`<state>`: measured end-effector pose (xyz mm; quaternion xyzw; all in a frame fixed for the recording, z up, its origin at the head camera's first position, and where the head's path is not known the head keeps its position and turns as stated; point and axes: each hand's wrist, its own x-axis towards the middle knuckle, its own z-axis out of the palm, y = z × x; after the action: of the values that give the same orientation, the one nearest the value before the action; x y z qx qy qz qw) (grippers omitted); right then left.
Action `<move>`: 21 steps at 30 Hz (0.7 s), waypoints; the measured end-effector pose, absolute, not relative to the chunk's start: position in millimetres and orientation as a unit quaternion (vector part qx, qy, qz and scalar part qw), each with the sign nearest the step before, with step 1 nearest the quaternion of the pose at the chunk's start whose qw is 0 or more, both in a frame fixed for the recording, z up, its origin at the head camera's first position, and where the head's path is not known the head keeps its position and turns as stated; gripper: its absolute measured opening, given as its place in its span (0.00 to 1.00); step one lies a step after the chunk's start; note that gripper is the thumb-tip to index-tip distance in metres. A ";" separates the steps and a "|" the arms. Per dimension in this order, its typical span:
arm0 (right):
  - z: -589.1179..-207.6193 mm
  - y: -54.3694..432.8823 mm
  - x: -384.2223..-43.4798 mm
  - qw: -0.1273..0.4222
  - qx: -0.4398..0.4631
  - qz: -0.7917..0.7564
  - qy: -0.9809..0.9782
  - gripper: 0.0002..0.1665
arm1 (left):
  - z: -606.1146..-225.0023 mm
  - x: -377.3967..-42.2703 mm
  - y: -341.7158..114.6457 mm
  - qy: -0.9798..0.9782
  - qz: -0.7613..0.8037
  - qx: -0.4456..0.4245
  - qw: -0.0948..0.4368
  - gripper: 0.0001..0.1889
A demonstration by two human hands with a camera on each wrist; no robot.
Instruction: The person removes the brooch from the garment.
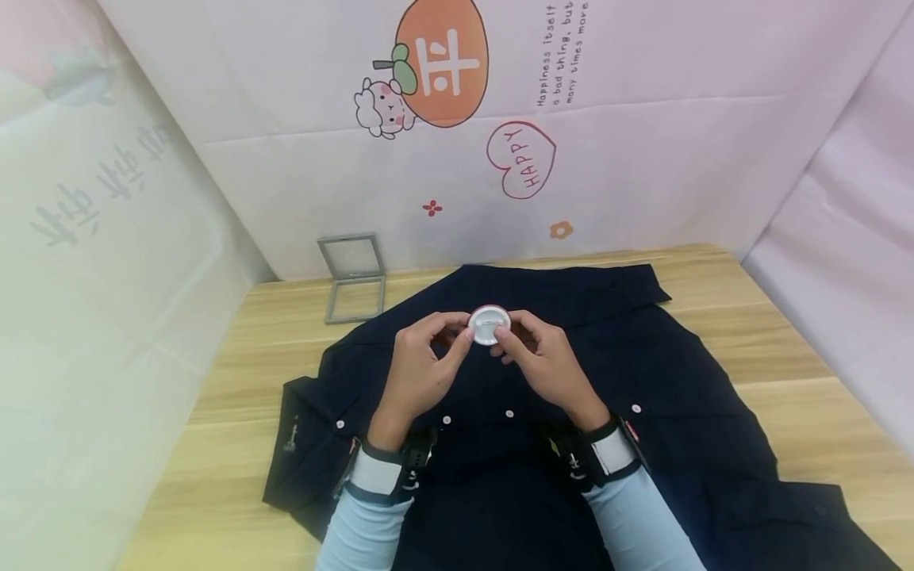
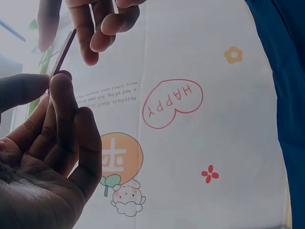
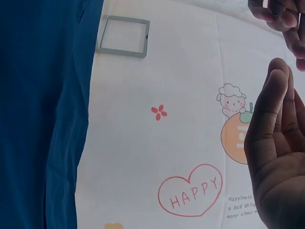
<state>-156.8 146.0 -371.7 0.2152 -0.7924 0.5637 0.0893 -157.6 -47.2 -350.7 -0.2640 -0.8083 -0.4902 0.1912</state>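
Observation:
A round pin-back button badge (image 1: 489,326) is held up over the dark navy shirt (image 1: 457,404), its white back and metal pin facing the head camera. My left hand (image 1: 427,365) pinches its left rim between thumb and fingers. At the right rim, my right hand (image 1: 546,361) has its thumb against the badge's back and its fingers curled behind. The left wrist view shows the badge (image 2: 66,50) edge-on, thin and dark, above the left hand (image 2: 52,162). From the right wrist, the right hand (image 3: 279,148) hides the badge.
The buttoned shirt lies spread across the wooden table (image 1: 214,444). An open grey square display frame (image 1: 355,277) stands at the back left. Behind the table hangs a white printed cloth (image 1: 643,174), with more pale cloth (image 1: 850,262) along the sides.

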 end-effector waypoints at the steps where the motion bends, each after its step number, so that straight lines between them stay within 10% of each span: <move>1: -372.3 145.8 -156.9 0.087 0.216 0.566 -0.791 0.16 | -350.1 -157.4 -47.0 -0.807 -0.491 -0.265 0.192 0.09; 21: -377.1 139.3 -158.0 0.081 0.235 0.604 -0.757 0.15 | -356.2 -157.8 -42.8 -0.810 -0.481 -0.278 0.189 0.08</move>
<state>-158.0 139.3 -377.1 0.2350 -0.7574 0.6038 0.0813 -157.8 -42.8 -356.2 -0.2779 -0.8098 -0.4810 0.1891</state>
